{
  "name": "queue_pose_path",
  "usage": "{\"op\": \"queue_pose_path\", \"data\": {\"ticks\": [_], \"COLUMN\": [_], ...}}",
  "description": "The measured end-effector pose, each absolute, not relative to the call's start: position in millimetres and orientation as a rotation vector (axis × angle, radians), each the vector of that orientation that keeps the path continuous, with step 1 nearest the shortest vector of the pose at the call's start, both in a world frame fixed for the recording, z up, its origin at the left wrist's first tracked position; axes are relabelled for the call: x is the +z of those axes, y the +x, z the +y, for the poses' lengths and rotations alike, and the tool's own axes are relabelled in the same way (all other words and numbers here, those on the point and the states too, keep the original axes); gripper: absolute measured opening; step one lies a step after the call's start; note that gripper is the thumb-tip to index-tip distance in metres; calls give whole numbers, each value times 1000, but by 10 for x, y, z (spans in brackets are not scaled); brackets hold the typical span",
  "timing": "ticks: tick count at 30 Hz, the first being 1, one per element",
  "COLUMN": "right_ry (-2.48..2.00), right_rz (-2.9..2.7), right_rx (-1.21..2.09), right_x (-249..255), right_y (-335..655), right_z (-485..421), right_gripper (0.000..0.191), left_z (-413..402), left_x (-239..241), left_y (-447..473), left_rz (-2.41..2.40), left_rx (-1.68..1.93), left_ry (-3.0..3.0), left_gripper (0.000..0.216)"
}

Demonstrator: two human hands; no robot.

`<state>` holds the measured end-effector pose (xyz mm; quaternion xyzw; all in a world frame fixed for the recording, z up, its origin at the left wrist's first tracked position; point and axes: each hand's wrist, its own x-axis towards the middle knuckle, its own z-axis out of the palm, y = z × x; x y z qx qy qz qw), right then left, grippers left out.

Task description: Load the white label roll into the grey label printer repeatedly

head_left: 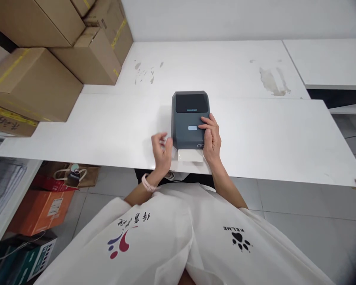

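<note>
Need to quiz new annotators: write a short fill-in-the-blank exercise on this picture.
The left hand has a ____ ring-shaped band at its wrist.
Fingers of the ____ hand lie on the upper face of the boxy, dark blue-grey device.
The stacked brown boxes at the picture's upper left are made of ____.

Missing words: pink; right; cardboard.

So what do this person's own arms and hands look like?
Each grip is a bare human hand: the left hand and right hand wear no gloves, and no cables show. A pale pink band circles the left wrist. White sleeves leave both forearms bare. The white shirt carries a red-and-blue emblem and a black paw print marked KELME.
</note>
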<state>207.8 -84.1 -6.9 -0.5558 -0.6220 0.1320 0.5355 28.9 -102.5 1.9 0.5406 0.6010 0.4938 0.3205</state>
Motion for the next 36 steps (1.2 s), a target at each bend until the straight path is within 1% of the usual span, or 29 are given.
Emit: {"op": "queue_pose_path", "data": {"ticks": [1,5,6,8,10,12,15,17,18,20,21,22,24,26,31,36], "right_ry": [-1333,-1270,-1249,-1249,-1332,-1436,-1510,-1500,-1481,-1433,-1420,-1415,-1422,-1416,-1385,-1382], "right_rz": [-1482,-1507,-1536,-1625,-1734,-1821,-1881,-1877,-1848,-1729,-1650,-1569,-1443,-1363,-1281,-1111], "right_rx": [328,337,322,274,206,113,41,112,174,302,362,411,490,550,616,596], "right_x": [-54,-26,-19,10,69,143,216,195,159,47,-20,-87,-197,-253,-230,-225], "right_y": [2083,2135,2154,2188,2206,2206,2192,2180,2173,2147,2130,2110,2074,2053,2032,1939], "right_z": [-846,-846,-846,-855,-877,-903,-935,-968,-996,-1083,-1137,-1193,-1296,-1366,-1392,-1368], "right_gripper": [43,37,37,38,38,32,26,27,29,35,39,45,55,60,63,53], "left_z": [-1143,-1333,-1313,-1241,-1179,-1155,-1164,-1155,-1142,-1104,-1085,-1070,-1056,-1061,-1088,-1123], "left_x": [2,41,81,176,258,303,311,299,289,254,227,193,112,29,-70,-74], "left_y": [246,214,242,306,335,302,178,97,68,34,29,31,49,75,115,167], "left_rz": [1592,1186,1097,1012,1005,1005,1052,1185,1268,1394,1424,1434,1401,1341,1282,1315], "left_rx": [1227,623,525,461,476,454,456,662,812,1061,1111,1108,996,884,867,888], "left_ry": [1352,1120,1056,983,1005,1086,1223,1307,1340,1391,1412,1434,1487,1540,1630,1597], "left_gripper": [39,50,50,49,47,44,49,53,52,42,40,42,55,62,65,67]}}
